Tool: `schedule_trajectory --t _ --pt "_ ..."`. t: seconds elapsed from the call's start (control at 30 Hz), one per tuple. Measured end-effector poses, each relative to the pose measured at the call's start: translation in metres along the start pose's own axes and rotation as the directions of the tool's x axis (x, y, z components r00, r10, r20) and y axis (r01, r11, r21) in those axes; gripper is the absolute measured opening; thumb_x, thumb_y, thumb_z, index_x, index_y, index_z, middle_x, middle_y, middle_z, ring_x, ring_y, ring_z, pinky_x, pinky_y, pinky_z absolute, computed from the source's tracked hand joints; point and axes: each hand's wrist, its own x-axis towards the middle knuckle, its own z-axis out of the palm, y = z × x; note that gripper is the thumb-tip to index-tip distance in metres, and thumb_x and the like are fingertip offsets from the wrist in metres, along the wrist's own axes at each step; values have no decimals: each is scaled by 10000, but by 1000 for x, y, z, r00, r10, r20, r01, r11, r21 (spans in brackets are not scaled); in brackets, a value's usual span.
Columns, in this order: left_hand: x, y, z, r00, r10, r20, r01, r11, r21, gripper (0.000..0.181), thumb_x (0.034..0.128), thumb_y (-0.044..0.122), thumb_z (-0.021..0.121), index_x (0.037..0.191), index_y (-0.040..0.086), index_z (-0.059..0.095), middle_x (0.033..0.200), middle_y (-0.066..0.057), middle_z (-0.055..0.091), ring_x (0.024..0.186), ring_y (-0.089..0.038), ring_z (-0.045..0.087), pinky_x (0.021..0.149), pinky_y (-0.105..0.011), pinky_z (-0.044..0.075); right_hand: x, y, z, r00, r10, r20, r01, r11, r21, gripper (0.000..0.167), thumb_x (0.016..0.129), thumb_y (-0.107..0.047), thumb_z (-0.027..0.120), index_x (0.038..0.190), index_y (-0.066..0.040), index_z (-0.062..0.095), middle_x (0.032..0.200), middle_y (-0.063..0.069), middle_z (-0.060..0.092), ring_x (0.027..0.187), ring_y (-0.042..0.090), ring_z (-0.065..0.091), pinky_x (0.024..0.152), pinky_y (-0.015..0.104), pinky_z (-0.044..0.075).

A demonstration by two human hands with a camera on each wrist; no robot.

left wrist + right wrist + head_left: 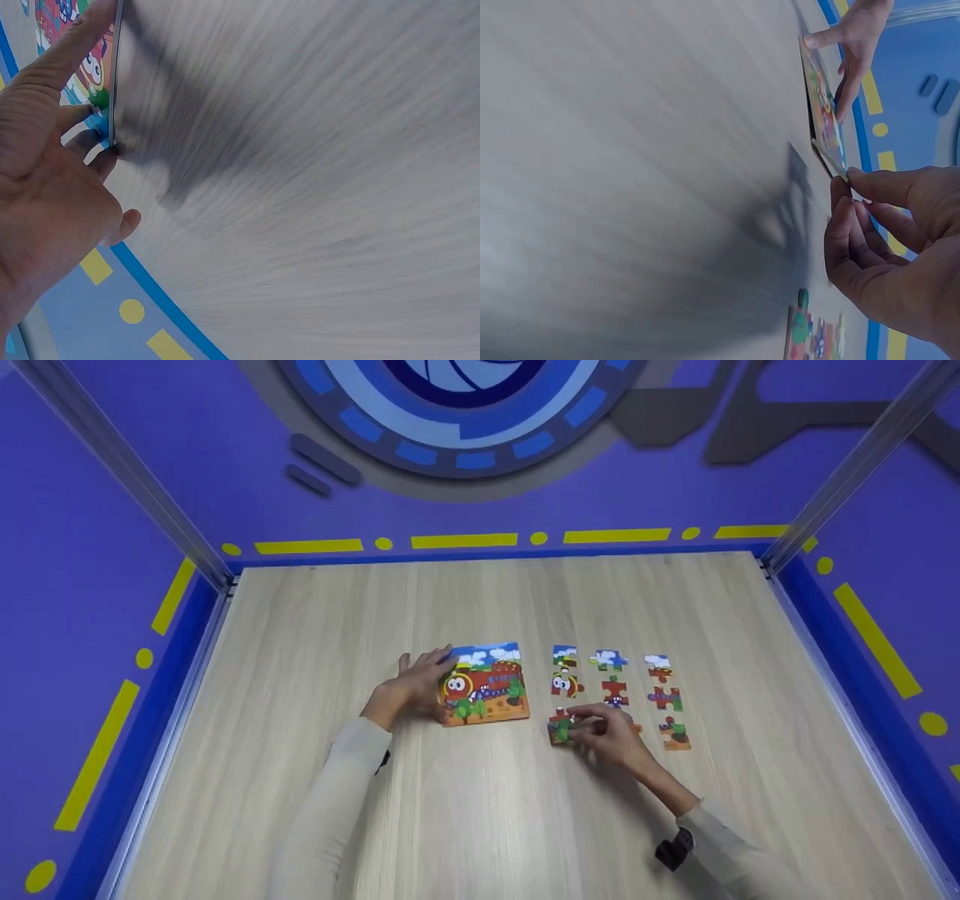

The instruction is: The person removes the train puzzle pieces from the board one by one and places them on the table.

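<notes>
A square picture board showing a red cartoon train lies on the table. My left hand grips its left side, thumb at the near edge and fingers towards the far edge. In the left wrist view, the thumb lies along the board's edge. To the board's right, my right hand pinches a jigsaw piece with green and red on it. The right wrist view shows that piece tilted above the table between thumb and fingertips. The right hand partly covers the pieces behind it.
Several loose jigsaw pieces lie in columns right of the board, among them a white-eyed face piece, a cloud piece and a brown corner piece. Purple walls enclose the wooden table at the back and sides.
</notes>
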Motion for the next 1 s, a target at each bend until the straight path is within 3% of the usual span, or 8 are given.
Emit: schedule_trajectory --t 0.23,0.4,0.67,0.83,1.0 --pt "-2 -1 0 1000 -3 -7 3 1000 -10 1090 799 325 880 1639 114 217 1735 -115 89 1602 -352 82 1252 -647 -27 -2 6 2 998 -11 -70 4 996 -87 328 885 51 730 1207 -11 717 1098 148 723 872 188 675 682 170 513" --pt "-1 -1 -1 1000 4 -22 -4 1000 -9 1083 793 307 887 1638 133 232 1736 -94 100 1605 -327 89 1267 -618 -9 0 6 3 993 -66 -95 49 984 -174 325 877 54 735 1199 20 709 1059 153 719 888 206 680 715 215 541" --pt "-4 -4 2 998 5 -63 -10 997 -76 1028 794 286 888 1621 139 295 1737 -96 93 1606 -335 59 1265 -606 119 3 7 5 993 -80 -88 52 956 -289 335 848 -4 789 1176 10 725 1009 120 675 851 173 628 703 226 506" --pt "-4 -8 1 988 13 -151 -17 1000 -23 963 753 308 919 1559 107 431 1717 -153 164 1598 -368 94 1248 -625 149 5 5 7 998 -51 -38 34 929 -369 328 835 -54 820 1154 -7 757 965 106 607 820 157 560 667 222 442" --pt "-6 -13 1 989 5 -146 -5 1000 1 949 754 320 918 1543 83 450 1693 -169 241 1583 -391 149 1228 -648 168 6 4 9 1000 -17 -15 9 906 -423 321 844 -66 817 1157 -18 767 967 91 607 823 146 558 648 214 436"
